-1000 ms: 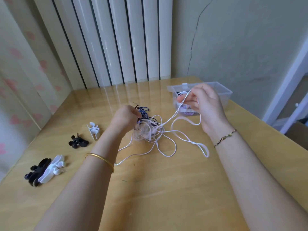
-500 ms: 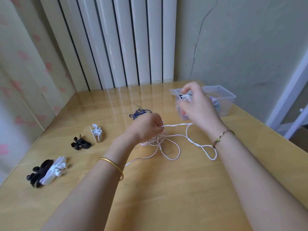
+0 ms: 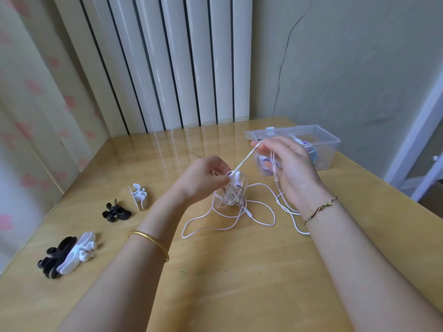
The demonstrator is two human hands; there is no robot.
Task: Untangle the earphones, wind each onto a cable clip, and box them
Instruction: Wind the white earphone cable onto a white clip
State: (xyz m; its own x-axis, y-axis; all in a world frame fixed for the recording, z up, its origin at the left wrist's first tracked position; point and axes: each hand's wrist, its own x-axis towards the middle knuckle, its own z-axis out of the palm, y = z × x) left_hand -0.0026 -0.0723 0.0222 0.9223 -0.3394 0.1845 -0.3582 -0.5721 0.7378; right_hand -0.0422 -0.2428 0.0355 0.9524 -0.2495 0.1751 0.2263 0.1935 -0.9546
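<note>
Both forearms enter from the bottom edge, cut off there, over the wooden table [image 3: 239, 295]. At lower left a black and a white clip [image 3: 64, 255] lie overlapping; further up sit a lone black clip [image 3: 116, 212] and a white clip [image 3: 139, 196], apart from each other. At mid-frame the left hand [image 3: 203, 178] has its fingers curled, pinching the top of the pale earphone tangle [image 3: 230, 195], whose loops trail onto the table below. A white strand [image 3: 247, 156] runs taut up to the right hand [image 3: 287, 168], which pinches it at the fingertips, the other fingers loosely bent. A second strand drops from that palm, though its hold there is hard to make out. Behind the right hand stands the clear box [image 3: 328, 144], half hidden; its contents look purplish but blurred. A white radiator [image 3: 167, 56] fills the upper centre.
</note>
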